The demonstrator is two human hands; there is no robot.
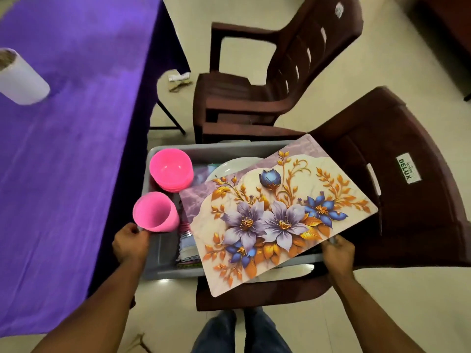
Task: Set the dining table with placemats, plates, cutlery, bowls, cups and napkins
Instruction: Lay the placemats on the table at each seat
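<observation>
Denim-clad legs (242,332) are showing at the bottom edge as a person is standing over a grey plastic tub (163,263) that is resting on the seat of a dark brown plastic chair (397,200). Nearest the camera, both bare forearms are reaching forward to the tub's near corners. The left hand (130,244) is curling its fingers (132,229) at the tub's near left rim, just below a pink plastic cup (155,212); whether they are pinching the cup's base or the rim cannot be told. The right hand (337,253) is closing its fingers (340,240) on the near right edge of a rectangular floral placemat with purple, blue and gold flowers (275,212), thumb side up.

That placemat is lying tilted across the tub's top, its long axis running from the near left corner, which is overhanging the tub, up to the far right toward the chair back. It is sitting directly ahead and left of the right fingers, so the right hand is judged the nearer one for lifting it, while the purple-clothed desk (63,123) where it belongs is lying well off to the left, beyond the left hand.

Farther in, a stack of pink plastic bowls (170,169) is filling the tub's far left corner, a white plate (224,166) is peeking from under the mat, and folded cloths (187,248) are standing between cup and mat. Beyond, a second brown chair (267,80) is facing the desk, and a white paper roll (21,77) is lying on the cloth.
</observation>
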